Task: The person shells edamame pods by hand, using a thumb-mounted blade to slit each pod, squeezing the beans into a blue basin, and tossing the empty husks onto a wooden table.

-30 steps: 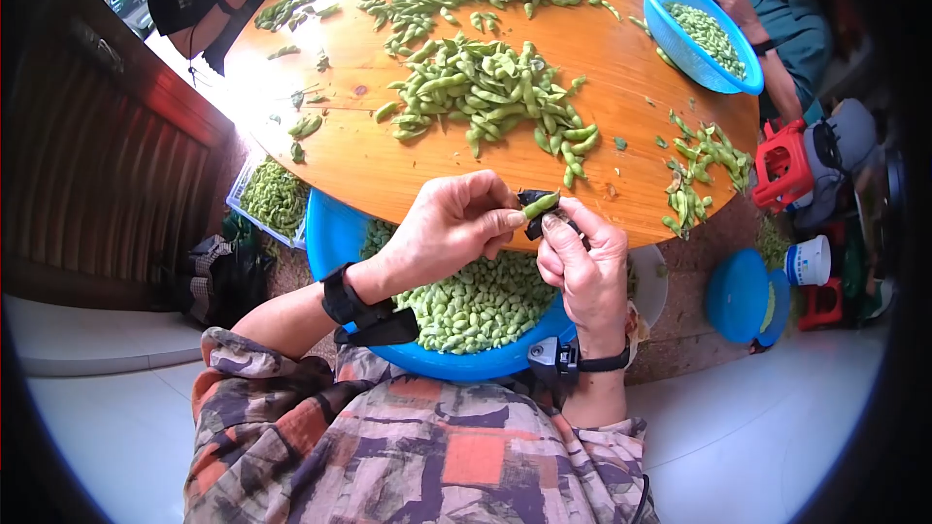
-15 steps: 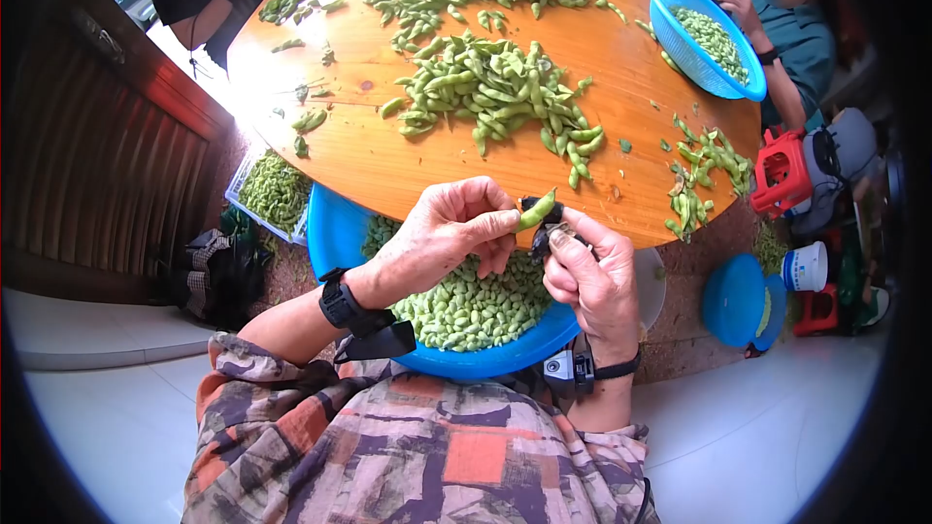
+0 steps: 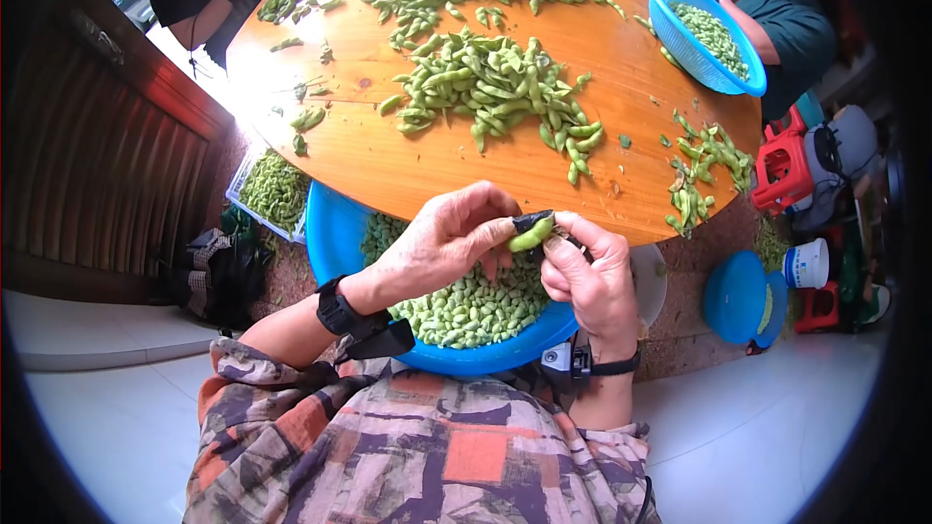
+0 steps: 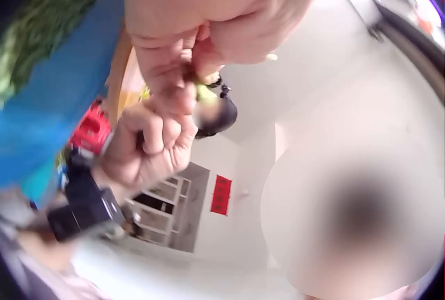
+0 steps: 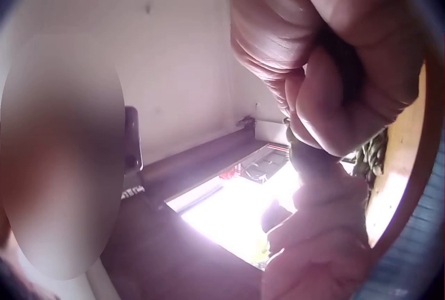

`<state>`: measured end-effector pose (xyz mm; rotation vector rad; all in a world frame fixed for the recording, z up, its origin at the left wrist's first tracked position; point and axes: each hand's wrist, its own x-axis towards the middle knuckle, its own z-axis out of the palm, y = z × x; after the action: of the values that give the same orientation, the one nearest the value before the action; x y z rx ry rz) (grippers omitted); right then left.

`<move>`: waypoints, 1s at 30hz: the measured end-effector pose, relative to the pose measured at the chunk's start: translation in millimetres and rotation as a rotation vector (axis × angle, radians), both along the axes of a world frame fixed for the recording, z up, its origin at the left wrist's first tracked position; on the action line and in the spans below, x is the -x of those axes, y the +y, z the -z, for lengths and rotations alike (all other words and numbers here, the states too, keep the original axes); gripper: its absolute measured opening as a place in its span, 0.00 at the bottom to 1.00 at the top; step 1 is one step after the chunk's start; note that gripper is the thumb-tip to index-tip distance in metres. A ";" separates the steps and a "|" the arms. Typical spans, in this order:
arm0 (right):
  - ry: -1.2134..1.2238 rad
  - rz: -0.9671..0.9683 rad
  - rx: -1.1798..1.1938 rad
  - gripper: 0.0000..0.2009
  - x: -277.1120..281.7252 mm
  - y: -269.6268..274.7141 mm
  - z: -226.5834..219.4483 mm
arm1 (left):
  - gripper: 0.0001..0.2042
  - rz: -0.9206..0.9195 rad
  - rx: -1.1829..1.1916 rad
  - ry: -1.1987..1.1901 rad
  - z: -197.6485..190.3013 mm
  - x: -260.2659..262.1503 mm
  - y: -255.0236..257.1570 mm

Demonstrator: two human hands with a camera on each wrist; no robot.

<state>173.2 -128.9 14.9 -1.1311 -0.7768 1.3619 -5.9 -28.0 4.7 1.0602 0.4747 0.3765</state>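
Note:
Over the blue basin of shelled beans, the left hand pinches a green pod between thumb and forefinger in the head view. Thumb and fingers of the right hand grip the pod's other end. Something black lies against the pod at the fingertips; what it is I cannot tell. In the left wrist view the left hand and right hand meet at a bit of green. The right wrist view shows the right hand close to the left, the pod mostly hidden.
Pod heaps lie on the round wooden table, with loose pods at its right. A blue basket stands near a person at the upper right. Another person is at the upper left. A white crate of pods sits left of the basin.
The pod has gone from pointing up past the fingertips to lying between both hands, with the black thing above it. The person at the upper right has moved their hands and arm.

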 end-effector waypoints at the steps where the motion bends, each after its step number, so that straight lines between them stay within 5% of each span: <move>1: 0.000 0.001 -0.002 0.08 2.2 0.9 -0.2 | 0.12 -0.074 -0.154 0.041 0.3 -1.9 0.2; 3: -0.473 0.118 -0.055 0.07 5.6 1.9 0.1 | 0.14 -0.148 -0.331 0.051 0.2 -6.4 -1.8; 4: -0.470 0.119 -0.055 0.07 7.8 2.7 -0.1 | 0.14 -0.147 -0.332 0.054 -2.4 -7.4 -2.3; 7: -0.878 0.163 -0.240 0.09 14.4 3.0 -7.1 | 0.13 -0.235 -1.006 0.205 -3.4 -13.9 -0.5; 12: -0.835 0.130 -0.233 0.08 9.2 3.5 -4.0 | 0.11 -0.209 -1.082 0.185 -5.9 -10.9 1.0; 14: -0.659 0.123 -0.107 0.08 7.6 4.4 -2.7 | 0.10 -0.184 -0.371 0.133 -4.6 -8.0 0.1; 15: -0.656 0.123 -0.108 0.08 7.4 4.1 -3.3 | 0.09 -0.193 -0.265 -0.008 0.0 -6.9 3.1; 19: -0.254 0.298 -0.052 0.14 5.2 1.6 -2.7 | 0.08 -0.245 0.063 -0.287 0.9 -0.8 4.0; 22: -0.249 0.198 -0.027 0.13 11.9 1.0 6.4 | 0.07 -0.144 0.026 -0.204 9.1 -5.9 -2.1; 24: -0.499 0.219 -0.070 0.11 15.6 9.5 15.2 | 0.07 -0.169 0.001 -0.217 14.5 -8.5 -3.5; 26: -0.398 0.282 -0.024 0.11 12.1 14.9 25.3 | 0.07 -0.205 -0.086 -0.131 14.3 -8.3 3.4; 28: -0.469 0.365 -0.039 0.11 5.9 13.2 21.7 | 0.08 -0.332 -0.764 0.192 1.8 -3.1 13.3; 30: -0.393 0.414 -0.061 0.12 -2.0 6.2 19.0 | 0.07 -0.339 -1.146 0.266 -4.7 1.1 22.2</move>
<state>175.3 -122.7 -4.1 -1.4396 -0.7990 0.7764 -7.0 -5.8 9.4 2.1654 0.6971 0.8638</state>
